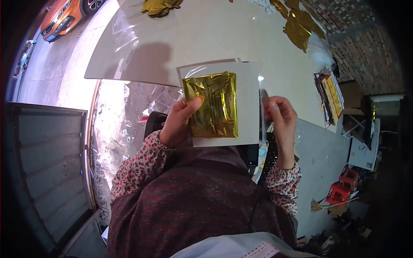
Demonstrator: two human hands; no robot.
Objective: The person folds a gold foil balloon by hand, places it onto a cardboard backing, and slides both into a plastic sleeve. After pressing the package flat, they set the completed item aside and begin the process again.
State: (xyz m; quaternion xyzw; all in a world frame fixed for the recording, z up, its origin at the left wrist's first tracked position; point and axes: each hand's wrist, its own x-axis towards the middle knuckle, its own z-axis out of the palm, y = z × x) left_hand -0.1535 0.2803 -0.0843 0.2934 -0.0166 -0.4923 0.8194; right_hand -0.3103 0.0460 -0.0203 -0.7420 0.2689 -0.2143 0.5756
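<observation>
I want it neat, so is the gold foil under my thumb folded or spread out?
Folded: the gold foil makes a flat, straight-edged rectangle against the pale card, pinned by the left hand.

Looks like a small workshop open to the street. Big pale worktable (206, 38) as reference: gold foil (301, 31) and plastic film (124, 36) on it, rough brick wall (357, 38) beyond its right end, red stools (342, 187) and a broom (318, 205) past that end, orange car (64, 19) outside off its left.

Part of 1 orange car (73, 17) out of view (top edge).
</observation>
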